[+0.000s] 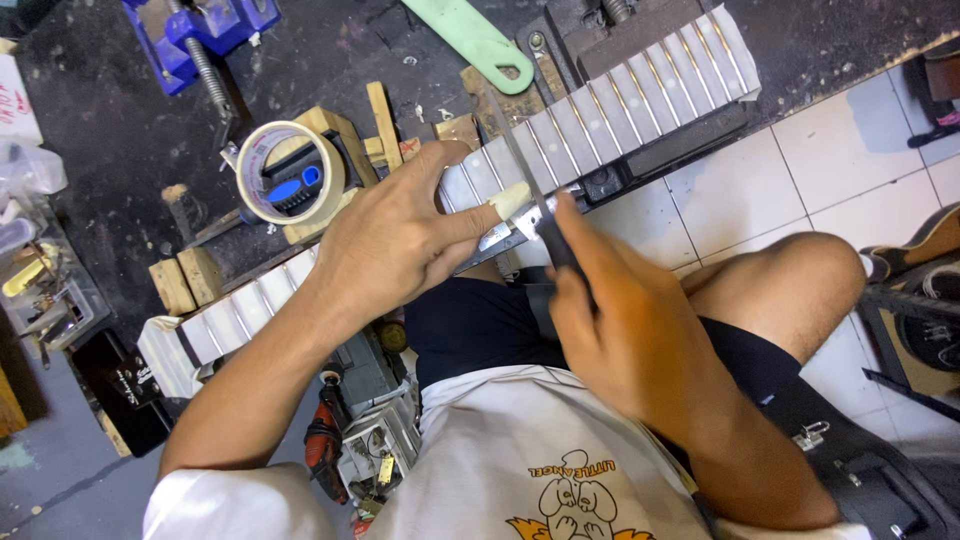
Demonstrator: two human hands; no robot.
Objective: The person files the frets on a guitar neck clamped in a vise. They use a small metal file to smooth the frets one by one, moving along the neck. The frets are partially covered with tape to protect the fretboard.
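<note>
neck (600, 105): a long guitar neck lying slantwise on a dark bench (120, 150), its fretboard covered in pale masking tape so that only the thin metal frets show between the strips; one end points to the picture's upper right, the other runs down to the lower left and overhangs the bench edge.
left hand (395, 240): rests palm down on the neck near its middle, fingers spread and pressing on the taped board; the forefinger stretches along the neck's near edge, and its tip is wrapped in pale tape.
right hand (625, 335): just off the neck's near edge, fingers closed round the dark handle of a file (525, 180).
file: a slim metal blade lying across the neck over one fret, right beside the left forefinger tip.
tape roll (290, 172): on the bench just beyond the neck, close to the left hand, with a blue-handled tool lying inside its ring.
wood blocks (180, 280): several small pieces on the bench beside the neck's lower-left part.
green handle (470, 40): on the bench past the neck, toward the top edge.
blue vise (195, 25): at the bench's far corner, well apart from the neck.
knee (800, 275): bare, below the neck's upper-right half, over white floor tiles.
</note>
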